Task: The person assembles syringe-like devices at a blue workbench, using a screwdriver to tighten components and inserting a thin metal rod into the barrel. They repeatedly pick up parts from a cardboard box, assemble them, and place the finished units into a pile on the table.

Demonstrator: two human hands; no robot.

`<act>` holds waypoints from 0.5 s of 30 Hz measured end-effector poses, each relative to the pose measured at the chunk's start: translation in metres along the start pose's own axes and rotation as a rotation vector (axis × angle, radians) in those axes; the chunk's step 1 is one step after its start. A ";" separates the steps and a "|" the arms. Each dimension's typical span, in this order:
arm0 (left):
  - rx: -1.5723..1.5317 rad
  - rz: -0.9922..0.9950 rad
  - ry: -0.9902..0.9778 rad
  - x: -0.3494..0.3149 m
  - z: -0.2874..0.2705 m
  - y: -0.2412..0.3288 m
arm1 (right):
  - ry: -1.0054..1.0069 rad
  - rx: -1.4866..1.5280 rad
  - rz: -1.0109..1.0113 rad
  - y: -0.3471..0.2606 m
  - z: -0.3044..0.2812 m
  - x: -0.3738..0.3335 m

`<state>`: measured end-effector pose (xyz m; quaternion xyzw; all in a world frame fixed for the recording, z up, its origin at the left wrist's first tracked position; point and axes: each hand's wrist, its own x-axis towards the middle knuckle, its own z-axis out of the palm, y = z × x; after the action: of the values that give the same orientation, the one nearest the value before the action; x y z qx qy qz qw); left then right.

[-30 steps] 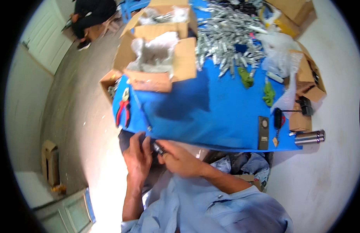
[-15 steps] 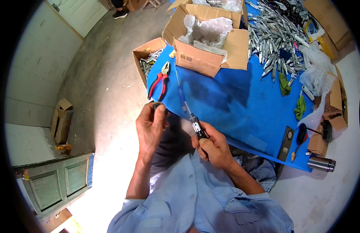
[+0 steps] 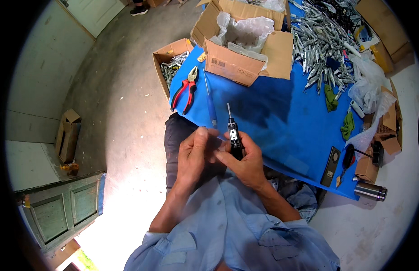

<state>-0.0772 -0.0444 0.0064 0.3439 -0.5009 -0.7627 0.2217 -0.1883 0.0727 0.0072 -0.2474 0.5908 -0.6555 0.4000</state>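
While gripping a black device [image 3: 234, 135] with the right hand [image 3: 246, 163], has the left hand [image 3: 192, 154] nearer it than before; cannot tell the left grip, nor read print [image 3: 218, 63] on the far carton [image 3: 233, 64].

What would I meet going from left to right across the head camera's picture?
Floor's cardboard box → red-and-black pliers → blue-handled screwdriver → black-and-silver piece in the person's right hand → flat dark bar → shiny metal cylinder.
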 end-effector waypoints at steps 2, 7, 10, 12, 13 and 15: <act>-0.055 -0.047 0.021 0.000 0.001 -0.001 | 0.008 -0.071 -0.019 0.001 0.002 0.000; -0.002 -0.074 -0.011 0.001 0.000 -0.009 | 0.015 -0.206 -0.037 -0.001 -0.001 0.001; -0.110 -0.117 -0.071 0.000 0.001 -0.003 | 0.029 -0.159 -0.041 -0.010 -0.002 0.005; -0.187 -0.139 -0.102 -0.001 0.001 -0.001 | 0.029 -0.178 -0.068 -0.014 -0.004 0.007; -0.207 -0.144 -0.109 -0.001 0.000 -0.002 | 0.026 -0.234 -0.099 -0.015 -0.005 0.008; -0.238 -0.160 -0.115 -0.002 -0.002 -0.003 | 0.023 -0.348 -0.163 -0.015 -0.011 0.010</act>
<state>-0.0743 -0.0430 0.0033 0.3097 -0.3901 -0.8503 0.1703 -0.2058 0.0702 0.0182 -0.3523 0.6778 -0.5765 0.2899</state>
